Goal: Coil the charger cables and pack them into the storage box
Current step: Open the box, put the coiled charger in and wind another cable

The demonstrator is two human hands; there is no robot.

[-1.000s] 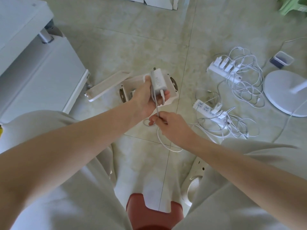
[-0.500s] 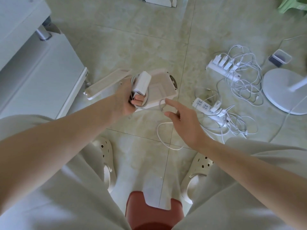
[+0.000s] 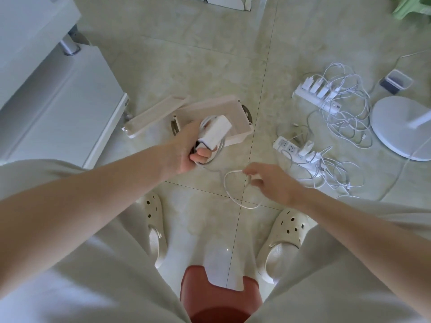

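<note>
From the head camera, looking down, a person sits on a red stool [image 3: 219, 297] with both arms stretched out over the tiled floor [image 3: 210, 54]. The left hand [image 3: 186, 148] grips a white charger block [image 3: 214, 130], with its fingers curled tight round the block and a few loops of its wire. The block shows in front of the near side of the storage box [image 3: 241, 138], which sits open on the floor. The box lid [image 3: 154, 117] lies just beside the box, on its left. The cable [image 3: 225, 185] hangs from the block and makes a loose loop low between the two hands. The right hand [image 3: 272, 183] pinches this cable with curled fingertips. It is a bit blurry there. Well off to the right, two power strips lie on the floor, the far power strip [image 3: 314, 96] with plugs in it and the near power strip [image 3: 293, 150], in a messy pile of white wires [image 3: 345, 113]. Next to them is a round white base [image 3: 401, 127] and a small tub [image 3: 396, 81]. Two pale shoes [image 3: 154, 227] rest on the floor near the stool.
</note>
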